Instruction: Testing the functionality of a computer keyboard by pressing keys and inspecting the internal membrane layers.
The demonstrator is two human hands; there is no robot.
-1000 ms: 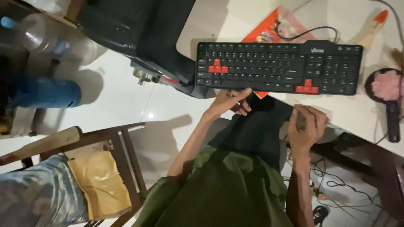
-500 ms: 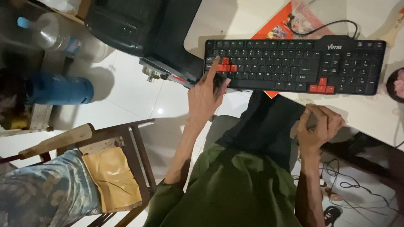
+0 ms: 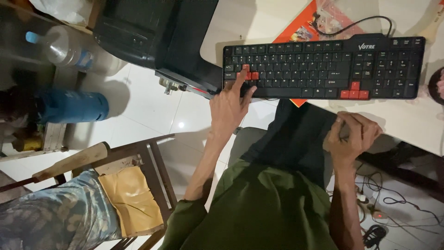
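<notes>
A black keyboard (image 3: pixel 323 67) with a few red keys lies across the upper right of the frame on a white desk (image 3: pixel 407 122). The left hand (image 3: pixel 229 109), fingers spread open, presses its fingertips on the red keys at the keyboard's left end and grips nothing. The right hand (image 3: pixel 351 136), at centre right by the desk edge, is curled; whether it holds anything is unclear. A wooden chair (image 3: pixel 138 185) stands lower left.
</notes>
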